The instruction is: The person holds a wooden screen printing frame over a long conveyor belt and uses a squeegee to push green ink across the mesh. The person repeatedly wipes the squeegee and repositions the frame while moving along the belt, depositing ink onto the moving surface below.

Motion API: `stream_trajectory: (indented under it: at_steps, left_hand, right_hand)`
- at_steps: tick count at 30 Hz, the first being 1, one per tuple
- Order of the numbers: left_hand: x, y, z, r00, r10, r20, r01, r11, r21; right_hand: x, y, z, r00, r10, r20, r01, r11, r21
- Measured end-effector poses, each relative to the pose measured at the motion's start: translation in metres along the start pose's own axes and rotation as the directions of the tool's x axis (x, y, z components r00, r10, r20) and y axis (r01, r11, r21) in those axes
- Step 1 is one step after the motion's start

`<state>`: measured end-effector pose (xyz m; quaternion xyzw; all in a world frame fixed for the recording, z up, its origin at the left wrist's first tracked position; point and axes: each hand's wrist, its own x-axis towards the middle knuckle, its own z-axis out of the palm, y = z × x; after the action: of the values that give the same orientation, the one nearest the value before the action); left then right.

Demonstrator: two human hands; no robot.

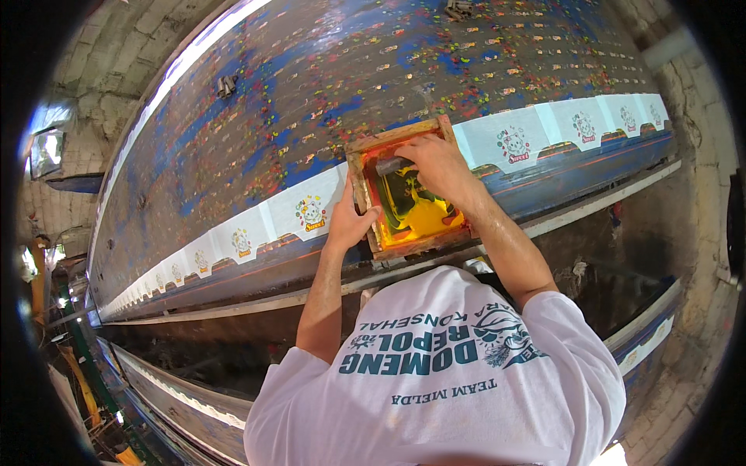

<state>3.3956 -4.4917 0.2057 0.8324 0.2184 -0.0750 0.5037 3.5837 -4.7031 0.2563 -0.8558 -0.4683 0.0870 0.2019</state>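
A wooden screen-printing frame [398, 135] lies over the row of white printed pieces [488, 140] along the table's near edge. Yellow ink [426, 220] pools in the near part of its mesh, with darker mesh beyond. My left hand [351, 220] is closed round the frame's left side, thumb over the inner edge. Reaching in from the right, my right hand [437, 165] grips a dark squeegee [392, 165] against the mesh, near the frame's far end. Part of the squeegee is hidden under the fingers. The piece beneath the frame is covered.
The long printing table [373, 62] is spotted with colourful ink marks. Small grey bundles [226, 86] lie on it. A pale rail [598, 196] runs along its near side. Another table with white pieces [646, 346] stands behind me. A brick wall [703, 140] rises at the right.
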Motion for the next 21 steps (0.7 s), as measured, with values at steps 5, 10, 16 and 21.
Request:
stream_trajectory:
  at_steps: [5,10,16,21]
  left_hand:
    - [-0.002,0.004,0.001,1.0,-0.002,0.001,0.002,1.0,-0.01]
    - [0.0,-0.003,0.001,1.0,-0.018,0.021,0.018,1.0,0.023]
    - [0.002,-0.006,0.002,1.0,0.023,0.017,-0.024,0.998,0.058]
    - [-0.001,-0.001,-0.002,0.999,-0.02,0.046,0.017,0.998,0.055]
  right_hand:
    - [-0.069,-0.032,0.004,0.998,0.063,0.013,-0.064,0.993,0.1]
    - [-0.089,-0.043,-0.01,0.987,0.093,0.128,-0.111,0.983,0.145]
    - [-0.007,-0.014,-0.014,0.995,0.079,0.068,-0.087,0.988,0.127]
    - [0.007,-0.013,-0.008,0.997,0.071,0.004,-0.071,0.997,0.01]
